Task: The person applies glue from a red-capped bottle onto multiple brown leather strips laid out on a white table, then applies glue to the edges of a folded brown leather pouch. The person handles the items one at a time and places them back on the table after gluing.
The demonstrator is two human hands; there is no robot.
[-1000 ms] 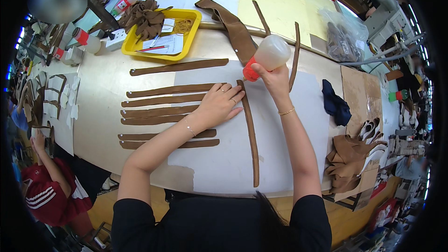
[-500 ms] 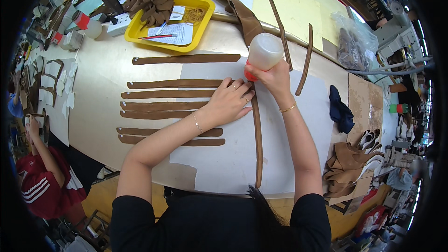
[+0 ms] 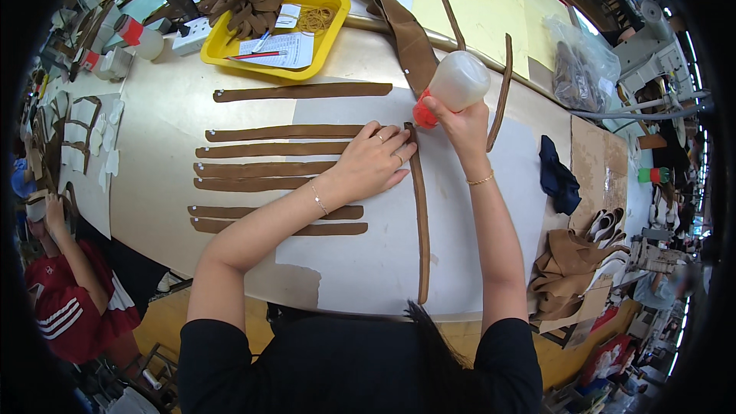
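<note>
My right hand (image 3: 464, 124) grips a translucent white squeeze bottle (image 3: 461, 81) with a red neck. The bottle is tilted, its red end pointing down and left, beside the top end of a long brown strip (image 3: 422, 222) that runs toward me. My left hand (image 3: 374, 158) lies palm down with fingers stretched out, fingertips at the upper part of that strip. Under and beside it are several brown strips (image 3: 261, 151) laid side by side, each with a small white mark at its left end. My left hand hides some of their right ends.
A yellow tray (image 3: 334, 44) holds brown pieces, papers, a pencil and rubber bands. A wide brown piece (image 3: 399, 27) lies beyond the bottle. To the right are a dark blue cloth (image 3: 558, 176), a plastic bag (image 3: 579, 69) and stacked brown pieces (image 3: 563, 268). A person in red (image 3: 77, 299) sits at left.
My right hand has moved the bottle to the right, away from the top end of the long strip, and tilted it more. My left hand stays in nearly the same place.
</note>
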